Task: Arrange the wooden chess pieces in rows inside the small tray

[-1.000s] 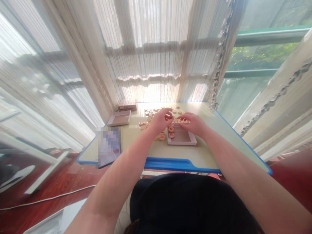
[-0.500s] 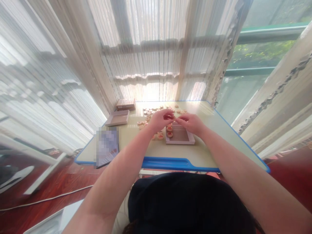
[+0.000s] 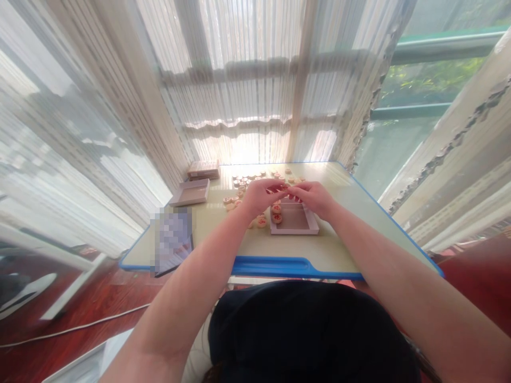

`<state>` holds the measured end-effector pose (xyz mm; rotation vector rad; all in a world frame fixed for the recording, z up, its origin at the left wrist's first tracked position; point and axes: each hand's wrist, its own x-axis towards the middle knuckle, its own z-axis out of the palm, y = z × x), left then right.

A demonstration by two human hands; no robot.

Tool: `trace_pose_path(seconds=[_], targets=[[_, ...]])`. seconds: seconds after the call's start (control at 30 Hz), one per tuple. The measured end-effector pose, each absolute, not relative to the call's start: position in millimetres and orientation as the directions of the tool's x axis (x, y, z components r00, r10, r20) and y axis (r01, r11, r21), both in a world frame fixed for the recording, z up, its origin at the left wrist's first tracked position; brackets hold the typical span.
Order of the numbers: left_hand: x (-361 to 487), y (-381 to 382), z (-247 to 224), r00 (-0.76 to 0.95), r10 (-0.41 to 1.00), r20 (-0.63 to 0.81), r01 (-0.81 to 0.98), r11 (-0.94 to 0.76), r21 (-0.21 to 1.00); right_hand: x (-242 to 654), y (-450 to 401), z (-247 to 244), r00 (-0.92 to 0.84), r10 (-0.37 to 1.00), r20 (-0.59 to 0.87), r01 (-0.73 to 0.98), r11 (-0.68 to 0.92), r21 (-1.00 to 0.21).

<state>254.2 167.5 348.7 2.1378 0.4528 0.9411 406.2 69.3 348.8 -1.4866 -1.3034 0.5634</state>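
Observation:
My left hand (image 3: 261,196) and my right hand (image 3: 313,196) meet above the far edge of a shallow open box (image 3: 295,232). Their curled fingers pinch a small round Chinese chess piece (image 3: 285,186), mostly hidden by the fingertips. Inside the box, along its left wall, red-marked chess pieces (image 3: 277,218) lie in a row. More loose pieces (image 3: 261,221) rest on the table just left of the box, partly behind my left wrist. Beyond my hands, many pale round pieces (image 3: 249,178) are scattered.
A second shallow tray, perhaps the lid (image 3: 190,202), sits at the left, with a stacked box (image 3: 203,170) behind it. A tablet-like device, blurred out (image 3: 173,242), lies at the left front. The table's blue rim (image 3: 275,266) runs close to my body; curtains hang beyond.
My right hand has moved slightly up and left, closing against my left fingers around the piece. The view has shifted a little. The pieces in the box look unmoved.

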Motion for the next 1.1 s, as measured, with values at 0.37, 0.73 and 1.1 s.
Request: trace_pose_path(seconds=[0.37, 0.73, 1.1], targets=[[249.6, 167.7, 352.8, 0.684, 0.563, 0.464, 0.063, -0.679, 0.731, 408.3, 67.0, 351.4, 0.288, 0.915, 0.283, 0.409, 0.149, -0.9], [249.2, 164.8, 353.3, 0.647, 0.48, 0.592, 0.185, -0.852, 0.49, 408.5, 70.2, 351.6, 0.308, 0.925, 0.223, 0.344, 0.11, -0.932], [248.3, 165.6, 355.0, 0.715, 0.48, 0.509, 0.198, -0.837, 0.51, 407.7, 68.9, 350.1, 0.3, 0.921, 0.247, 0.392, 0.117, -0.913]])
